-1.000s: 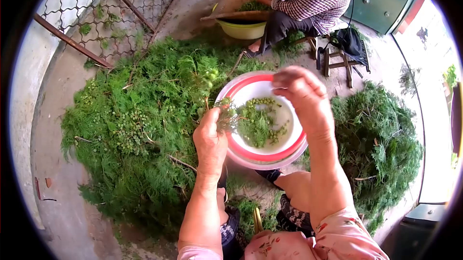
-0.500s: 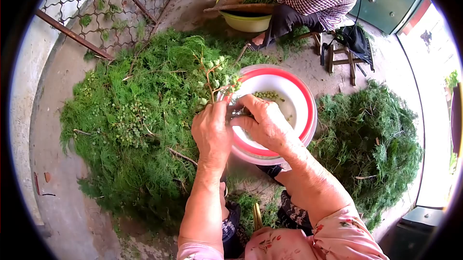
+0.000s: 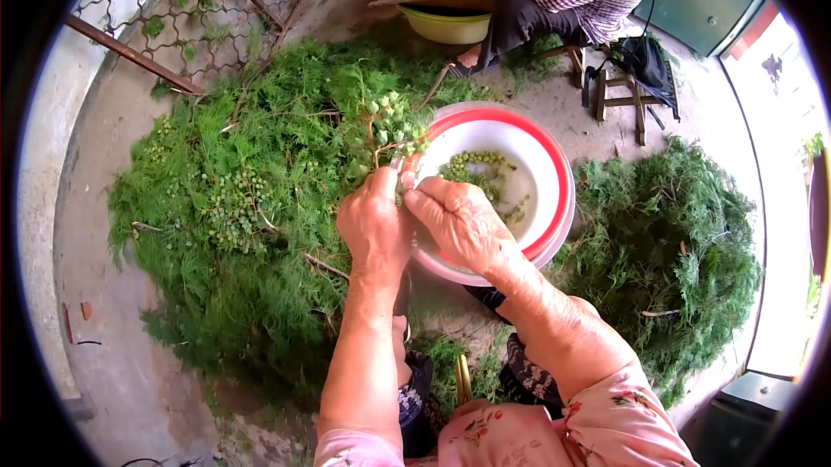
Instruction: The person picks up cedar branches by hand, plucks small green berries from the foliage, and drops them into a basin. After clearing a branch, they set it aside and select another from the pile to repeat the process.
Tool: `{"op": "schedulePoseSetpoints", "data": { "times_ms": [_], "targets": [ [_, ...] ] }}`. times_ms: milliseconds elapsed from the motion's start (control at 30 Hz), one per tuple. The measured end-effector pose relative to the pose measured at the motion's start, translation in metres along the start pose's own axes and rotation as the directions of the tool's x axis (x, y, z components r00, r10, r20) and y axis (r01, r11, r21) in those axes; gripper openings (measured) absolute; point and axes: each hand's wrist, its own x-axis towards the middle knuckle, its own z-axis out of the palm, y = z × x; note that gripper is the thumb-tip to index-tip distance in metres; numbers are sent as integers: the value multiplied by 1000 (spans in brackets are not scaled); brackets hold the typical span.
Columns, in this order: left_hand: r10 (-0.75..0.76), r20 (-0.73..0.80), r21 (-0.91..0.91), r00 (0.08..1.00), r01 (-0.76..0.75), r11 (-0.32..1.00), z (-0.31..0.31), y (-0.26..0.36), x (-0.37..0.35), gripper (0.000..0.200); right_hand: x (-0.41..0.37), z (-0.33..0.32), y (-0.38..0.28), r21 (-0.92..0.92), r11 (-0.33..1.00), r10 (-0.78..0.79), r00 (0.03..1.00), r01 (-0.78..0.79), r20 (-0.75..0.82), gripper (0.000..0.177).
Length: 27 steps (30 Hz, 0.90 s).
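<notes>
My left hand (image 3: 374, 218) is closed round the stem of a sprig (image 3: 387, 125) with pale green cones, which stands up above the fingers. Close beside it, over the left part of a white basin with a red rim (image 3: 561, 181), my right hand (image 3: 463, 223) is closed in a pinch, its fingertips near the left fingers. Whatever lies between those right fingertips is hidden. Many loose green cones (image 3: 485, 171) rest on the basin's floor.
A big heap of green branches (image 3: 234, 294) spreads to the left, and a darker heap (image 3: 666, 259) lies right. A seated person (image 3: 563, 0) is at the back, by a yellow-green tub (image 3: 446, 28). A wooden stool (image 3: 636, 102) and a wire mesh panel (image 3: 208, 8) stand farther off.
My right hand has drawn slightly down and left, closer to my left hand, its fingers now pinched together. More cones in the basin show. The seated person's basket has shifted up.
</notes>
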Motion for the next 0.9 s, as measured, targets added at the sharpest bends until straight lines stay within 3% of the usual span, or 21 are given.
{"op": "schedulePoseSetpoints", "data": {
  "times_ms": [33, 100, 133, 267, 367, 467, 500, 567, 600, 700, 767, 833, 900],
  "targets": [
    [-36, 22, -17, 999, 36, 999, 0, 0, 0, 7, 0, 2, 1, 2, 1000, 13, 1000, -13, -12, 21],
    [-186, 140, -55, 972, 195, 979, -5, 4, 0, 8, 0, 5, 0, 224, 958, 177, 984, -179, 29, 22],
    [-187, 140, -76, 972, 199, 977, -4, 2, 0, 8, 0, 6, -1, 327, 909, 254, 965, -261, 63, 22],
    [-207, 179, -73, 962, 223, 972, 0, -2, 0, 9, -1, 7, -3, 643, 546, 502, 824, -538, 263, 25],
    [-241, 235, -46, 942, 258, 965, 0, 2, 2, 12, -2, 6, 3, 723, 417, 529, 794, -551, 300, 24],
    [-268, 383, -455, 884, 434, 778, -5, 0, 7, 19, 0, 0, 5, 715, 425, 515, 798, -555, 313, 23],
    [-316, 471, -491, 824, 542, 682, -11, 3, 9, 22, -1, -3, 5, 707, 449, 496, 811, -546, 311, 21],
    [-270, 563, -573, 781, 604, 553, -15, 0, 10, 22, 2, -8, 5, 645, 491, 512, 793, -585, 330, 21],
    [-240, 604, -605, 760, 634, 482, -18, -3, 11, 22, 3, -11, 6, 613, 511, 520, 784, -603, 339, 21],
    [-153, 655, -651, 740, 655, 384, -25, -2, 12, 28, 2, -12, 18, 513, 720, 392, 884, -467, 255, 22],
    [-15, 694, -677, 720, 660, 327, -30, -9, 12, 33, 3, -14, 10, 555, 650, 465, 850, -518, 248, 20],
    [-80, 721, -671, 688, 723, 166, -25, -12, 7, 34, 3, -14, 8, 566, 635, 479, 842, -526, 247, 20],
    [-196, 786, -581, 586, 809, 88, -26, -10, 6, 36, 2, -12, 11, 547, 674, 439, 864, -497, 246, 23]
  ]
}}
